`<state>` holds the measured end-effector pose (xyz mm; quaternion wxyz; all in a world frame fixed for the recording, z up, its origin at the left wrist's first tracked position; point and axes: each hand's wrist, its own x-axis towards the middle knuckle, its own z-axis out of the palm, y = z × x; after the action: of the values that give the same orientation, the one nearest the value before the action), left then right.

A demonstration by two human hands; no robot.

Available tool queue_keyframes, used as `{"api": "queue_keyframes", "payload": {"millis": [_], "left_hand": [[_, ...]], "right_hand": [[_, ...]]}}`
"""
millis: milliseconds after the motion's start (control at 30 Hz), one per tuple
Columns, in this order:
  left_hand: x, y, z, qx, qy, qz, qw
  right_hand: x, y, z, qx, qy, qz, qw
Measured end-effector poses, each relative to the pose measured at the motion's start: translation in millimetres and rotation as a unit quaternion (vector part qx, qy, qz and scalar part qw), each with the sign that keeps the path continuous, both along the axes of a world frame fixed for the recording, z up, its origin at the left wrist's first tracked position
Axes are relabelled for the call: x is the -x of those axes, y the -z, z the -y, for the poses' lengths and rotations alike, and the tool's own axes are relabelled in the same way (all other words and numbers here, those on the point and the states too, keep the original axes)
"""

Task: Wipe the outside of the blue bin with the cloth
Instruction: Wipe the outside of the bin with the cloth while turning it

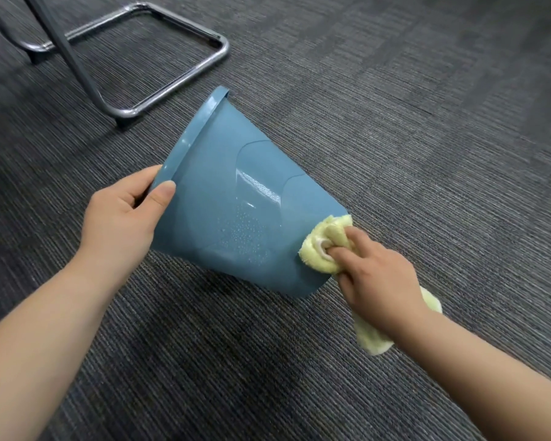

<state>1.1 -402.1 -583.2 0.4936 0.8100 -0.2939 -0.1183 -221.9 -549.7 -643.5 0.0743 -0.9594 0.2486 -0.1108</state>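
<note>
The blue bin (229, 192) is tilted on its side above the carpet, rim to the upper left and base to the lower right. Small water droplets speckle its lower wall. My left hand (124, 214) grips the rim, thumb on the outer wall and fingers hidden inside. My right hand (372, 275) holds a bunched yellow cloth (325, 246) and presses it against the bin's outer wall near the base. A loose end of the cloth hangs below my right wrist.
Dark grey striped carpet (395, 122) covers the whole floor. A chrome tubular chair base (172, 81) with a dark leg stands at the upper left, just beyond the bin's rim.
</note>
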Motion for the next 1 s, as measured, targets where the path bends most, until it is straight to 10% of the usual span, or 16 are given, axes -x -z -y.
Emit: {"api": "queue_keyframes", "payload": {"millis": [233, 1000], "left_hand": [[-0.3, -0.3, 5.6, -0.012, 0.001, 0.003, 1.0], [-5.2, 33.2, -27.5, -0.064, 0.024, 0.06, 0.996]], "right_hand": [[-3.9, -0.7, -18.9, 0.016, -0.124, -0.038, 0.991], [10.3, 10.5, 18.4, -0.109, 0.111, -0.123, 0.98]]}}
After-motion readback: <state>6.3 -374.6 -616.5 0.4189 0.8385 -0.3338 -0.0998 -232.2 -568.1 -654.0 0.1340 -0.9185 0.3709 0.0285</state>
